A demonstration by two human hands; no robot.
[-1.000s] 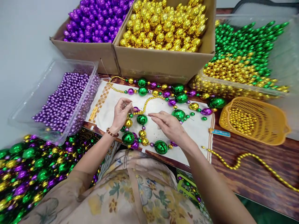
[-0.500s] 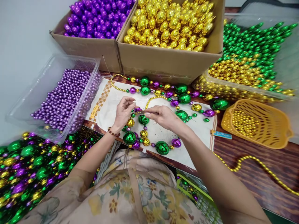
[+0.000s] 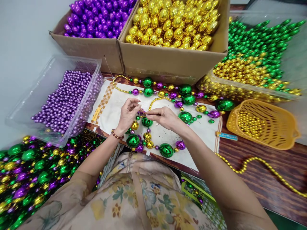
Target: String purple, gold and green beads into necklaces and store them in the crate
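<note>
Over the white cloth point(image 3: 112, 105), my left hand point(image 3: 129, 115) is closed in a pinch on a thin thread point(image 3: 140, 106) at the end of a bead string. My right hand point(image 3: 166, 118) is closed around a slim dark metal tool point(image 3: 142, 114), which looks like tweezers. Its tip points left and reaches the thread beside my left fingertips; the exact contact is too small to see. Below my hands, the bead necklace point(image 3: 166, 150) of green, gold and purple balls curves across the cloth. Part of it is hidden behind my fingers.
Cardboard boxes of purple beads point(image 3: 96, 20) and gold beads point(image 3: 168, 24) stand at the back. A clear tub point(image 3: 56, 60) of small purple beads is at left, an orange basket point(image 3: 278, 127) at right. Finished-looking strands point(image 3: 21, 175) pile up lower left. A gold bead chain point(image 3: 254, 159) lies right.
My right hand and the tool have shifted slightly left, toward my left fingertips. My left hand keeps its pinch almost in place. The whole view has tilted a little.
</note>
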